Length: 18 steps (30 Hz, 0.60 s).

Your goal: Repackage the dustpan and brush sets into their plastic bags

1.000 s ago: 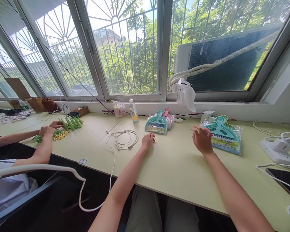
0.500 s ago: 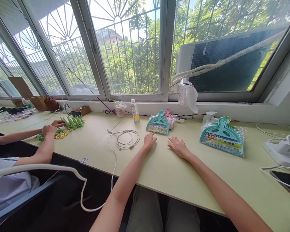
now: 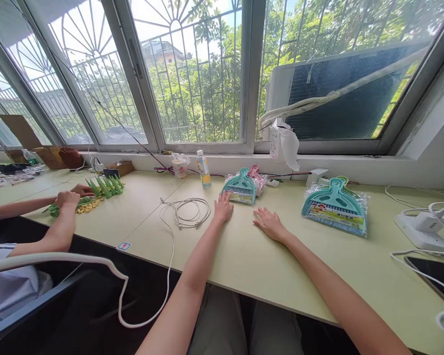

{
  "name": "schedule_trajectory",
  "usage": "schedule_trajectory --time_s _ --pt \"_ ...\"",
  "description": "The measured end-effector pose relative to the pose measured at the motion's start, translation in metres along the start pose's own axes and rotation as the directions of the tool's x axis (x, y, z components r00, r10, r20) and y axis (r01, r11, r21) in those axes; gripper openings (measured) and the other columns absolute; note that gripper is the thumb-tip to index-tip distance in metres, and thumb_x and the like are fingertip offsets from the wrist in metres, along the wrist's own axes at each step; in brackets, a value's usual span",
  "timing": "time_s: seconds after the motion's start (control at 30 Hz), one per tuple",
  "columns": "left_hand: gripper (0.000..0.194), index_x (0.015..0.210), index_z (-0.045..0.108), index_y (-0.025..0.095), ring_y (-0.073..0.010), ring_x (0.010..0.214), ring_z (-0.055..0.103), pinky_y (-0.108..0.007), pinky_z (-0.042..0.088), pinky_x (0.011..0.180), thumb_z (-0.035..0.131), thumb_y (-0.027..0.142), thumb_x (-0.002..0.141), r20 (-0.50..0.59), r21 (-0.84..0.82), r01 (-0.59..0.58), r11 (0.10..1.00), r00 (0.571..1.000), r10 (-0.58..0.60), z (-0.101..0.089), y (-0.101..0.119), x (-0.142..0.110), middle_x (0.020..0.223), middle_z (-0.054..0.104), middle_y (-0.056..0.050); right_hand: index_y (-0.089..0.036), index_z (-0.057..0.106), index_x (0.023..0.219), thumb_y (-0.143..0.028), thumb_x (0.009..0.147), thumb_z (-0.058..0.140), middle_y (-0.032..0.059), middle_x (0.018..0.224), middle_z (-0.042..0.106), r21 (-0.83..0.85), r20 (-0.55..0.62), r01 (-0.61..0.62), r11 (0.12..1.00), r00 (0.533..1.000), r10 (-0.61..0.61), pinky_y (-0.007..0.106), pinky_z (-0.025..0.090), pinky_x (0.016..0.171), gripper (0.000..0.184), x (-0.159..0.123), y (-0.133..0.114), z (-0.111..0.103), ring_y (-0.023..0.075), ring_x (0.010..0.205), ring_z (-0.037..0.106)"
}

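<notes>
My left hand (image 3: 223, 209) lies with its fingers stretched out at the near left edge of a teal mini dustpan and brush set (image 3: 242, 185) in clear wrapping. Its fingertips overlap the wrapping; whether they press on it I cannot tell. A pink set (image 3: 255, 172) shows partly behind the teal one. Palm down on the table (image 3: 251, 266), my right hand (image 3: 269, 223) has its fingers apart and holds nothing. Farther right is another wrapped teal dustpan and brush set (image 3: 335, 209), with a yellow-green one (image 3: 343, 181) peeking out behind.
Left of my hands are a coiled white cable (image 3: 192, 213), a drink bottle (image 3: 203, 170) and a wrapped cup (image 3: 179, 166). A power strip (image 3: 424, 231) and a phone (image 3: 431, 273) lie at the right. A co-worker's hands (image 3: 68, 199) handle green and yellow pieces at the left.
My left hand has slid forward to the teal set's edge, its fingers now reaching farther out. My right hand stays nearly in place. The whole view has shifted slightly.
</notes>
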<state>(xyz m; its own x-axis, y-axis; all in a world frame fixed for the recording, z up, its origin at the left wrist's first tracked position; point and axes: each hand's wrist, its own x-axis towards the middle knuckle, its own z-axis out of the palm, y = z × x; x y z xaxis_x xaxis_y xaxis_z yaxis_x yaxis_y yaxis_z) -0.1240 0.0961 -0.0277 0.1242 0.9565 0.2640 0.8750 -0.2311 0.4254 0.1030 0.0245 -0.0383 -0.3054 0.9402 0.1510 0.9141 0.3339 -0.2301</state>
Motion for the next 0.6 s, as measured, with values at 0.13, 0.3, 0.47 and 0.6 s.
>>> schedule_trajectory --time_s 0.13,0.3,0.47,0.6 --pt "0.059 0.148 0.03 0.032 -0.0262 0.149 0.007 -0.058 0.006 0.117 0.041 0.031 0.09 0.055 0.021 -0.089 0.996 0.995 0.088 0.002 0.001 0.01 0.161 0.017 0.0 -0.025 0.044 0.14 -0.05 0.097 0.028 0.011 0.154 0.034 -0.004 0.003 0.01 1.0 1.0 -0.01 0.057 0.022 0.112 0.052 0.0 0.0 0.0 0.0275 0.145 0.023" --pt "0.053 0.144 0.039 0.032 -0.028 0.144 0.023 -0.058 0.005 0.117 0.04 0.028 0.09 0.016 0.031 -0.087 0.996 0.996 0.086 0.005 0.0 0.01 0.156 0.031 -0.001 -0.024 0.045 0.139 -0.05 0.096 0.029 0.0115 0.154 0.034 0.014 0.005 0.011 1.0 1.0 -0.011 0.057 0.019 0.112 0.052 0.001 0.003 0.002 0.0275 0.145 0.025" --pt "0.048 0.135 0.048 0.031 -0.0272 0.141 0.028 -0.057 -0.006 0.117 0.043 0.023 0.089 -0.037 0.034 -0.095 0.995 0.995 0.097 0.0 0.003 -0.002 0.147 0.046 -0.003 -0.025 0.043 0.14 -0.051 0.096 0.027 0.0099 0.154 0.035 0.072 0.004 0.006 0.997 1.0 -0.006 0.055 0.017 0.114 0.054 0.003 0.008 0.003 0.0258 0.144 0.026" --pt "0.033 0.119 0.06 0.029 -0.0247 0.131 0.041 -0.052 -0.004 0.118 0.043 0.027 0.091 -0.086 -0.051 -0.107 0.993 0.991 0.102 -0.011 0.009 -0.007 0.125 0.062 -0.005 -0.026 0.034 0.145 -0.052 0.096 0.025 0.0095 0.15 0.041 0.094 -0.026 -0.048 0.994 0.998 0.051 0.051 0.02 0.114 0.056 0.004 0.01 0.004 0.024 0.143 0.03"
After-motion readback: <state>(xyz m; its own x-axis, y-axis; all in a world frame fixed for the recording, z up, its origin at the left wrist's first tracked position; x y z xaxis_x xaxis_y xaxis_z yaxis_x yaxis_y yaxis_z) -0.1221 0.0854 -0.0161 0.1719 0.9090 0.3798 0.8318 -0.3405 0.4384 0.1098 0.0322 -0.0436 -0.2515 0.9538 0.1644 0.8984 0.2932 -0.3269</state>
